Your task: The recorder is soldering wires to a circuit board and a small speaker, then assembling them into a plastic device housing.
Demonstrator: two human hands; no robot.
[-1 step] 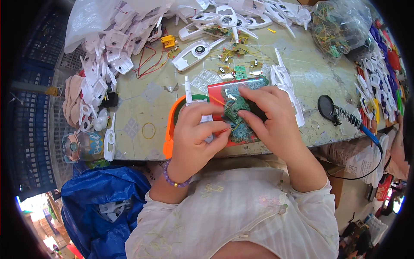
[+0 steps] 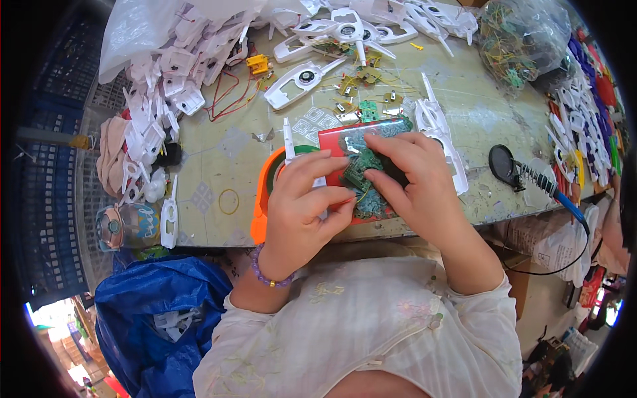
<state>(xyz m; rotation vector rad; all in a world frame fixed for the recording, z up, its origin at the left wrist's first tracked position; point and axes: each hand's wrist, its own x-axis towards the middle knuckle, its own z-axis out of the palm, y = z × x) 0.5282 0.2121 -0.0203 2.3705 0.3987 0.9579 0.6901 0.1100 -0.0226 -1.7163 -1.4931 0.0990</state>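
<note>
A small green circuit board (image 2: 358, 170) is held in my right hand (image 2: 419, 182), between thumb and fingers. My left hand (image 2: 302, 202) is closed in a pinch beside the board's lower left corner. A thin yellowish wire (image 2: 363, 194) runs from the board toward those fingertips; its end is hidden. Another left finger reaches the board's left edge. Beneath the hands lies a red block (image 2: 330, 138) with a bluish-green, rough-looking patch (image 2: 371, 204) on it. Behind my left hand stands an orange ring-shaped holder (image 2: 260, 219), partly covered, with a white plastic piece (image 2: 288, 139) upright beside it.
White plastic housings (image 2: 305, 83) pile up at the back and left. Loose small boards (image 2: 369, 111) with wires lie beyond the red block. A soldering iron stand (image 2: 514, 171) is at right, a bag of wired boards (image 2: 524, 46) back right, a blue bag (image 2: 159, 285) below left.
My left hand's upper finger has moved slightly right, to the board's edge. The orange-yellow wire seen above that hand is now out of sight. The right hand stays nearly still.
</note>
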